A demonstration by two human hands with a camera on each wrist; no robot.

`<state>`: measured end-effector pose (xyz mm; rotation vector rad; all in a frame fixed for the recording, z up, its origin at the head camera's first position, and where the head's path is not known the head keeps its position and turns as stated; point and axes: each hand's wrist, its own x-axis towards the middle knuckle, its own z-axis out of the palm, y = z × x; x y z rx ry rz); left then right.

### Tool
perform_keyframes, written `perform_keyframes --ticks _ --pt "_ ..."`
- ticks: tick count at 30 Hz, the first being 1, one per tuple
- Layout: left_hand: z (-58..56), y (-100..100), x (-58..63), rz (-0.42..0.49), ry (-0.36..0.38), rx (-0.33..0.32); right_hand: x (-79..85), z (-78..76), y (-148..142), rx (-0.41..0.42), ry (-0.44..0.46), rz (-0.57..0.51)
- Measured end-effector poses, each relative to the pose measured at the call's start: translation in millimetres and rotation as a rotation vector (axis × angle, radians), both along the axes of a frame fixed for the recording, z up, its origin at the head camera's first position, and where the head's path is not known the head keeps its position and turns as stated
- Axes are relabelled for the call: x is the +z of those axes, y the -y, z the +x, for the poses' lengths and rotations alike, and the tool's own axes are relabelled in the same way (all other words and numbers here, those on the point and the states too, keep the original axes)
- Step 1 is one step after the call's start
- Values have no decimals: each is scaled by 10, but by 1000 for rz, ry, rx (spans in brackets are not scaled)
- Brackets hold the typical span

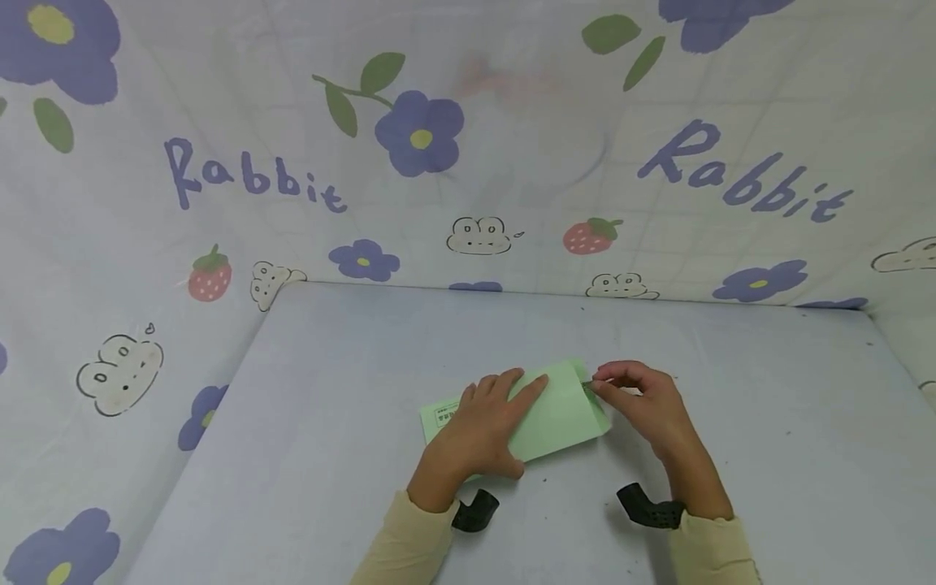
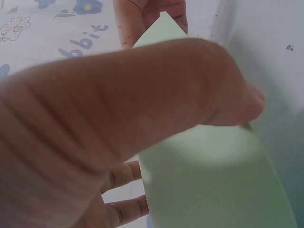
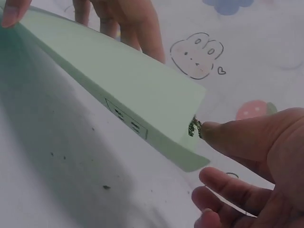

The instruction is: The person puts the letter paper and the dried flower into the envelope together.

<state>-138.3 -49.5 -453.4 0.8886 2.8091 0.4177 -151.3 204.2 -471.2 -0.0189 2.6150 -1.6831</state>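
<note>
My left hand (image 1: pixel 478 426) grips a pale green paper envelope (image 1: pixel 563 414) across its width, thumb along the near edge and fingers spread at the far side. The envelope's mouth, with its flap, faces right, and a small printed box shows on its left end. In the right wrist view the envelope (image 3: pixel 118 71) is tilted, with a shadow beneath it. At the mouth my right hand (image 1: pixel 654 406) pinches a bit of dark green, crumbly dried leaf (image 3: pixel 194 127) between thumb and forefinger. What lies inside the envelope is hidden.
A pale table (image 1: pixel 329 390) spreads around the hands, with a few dark crumbs (image 3: pixel 106 187) scattered on it. Behind and at the left hangs a white cloth (image 1: pixel 526 162) printed with flowers, rabbits and strawberries. Black curved pieces (image 1: pixel 477 512) sit at both wrists.
</note>
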Motion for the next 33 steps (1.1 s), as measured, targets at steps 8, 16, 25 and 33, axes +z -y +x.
perform_keyframes --ticks 8,16,25,33 --pt "17 -30 -16 14 7 -24 -88 2 34 97 80 -48" --pt "30 -57 -36 1 -5 -52 -120 -2 21 172 148 -82" --pt "26 -73 -62 -22 13 -40 13 47 -101 106 90 1" --pt "-42 -40 -182 14 63 1 116 80 -243 16 46 141"
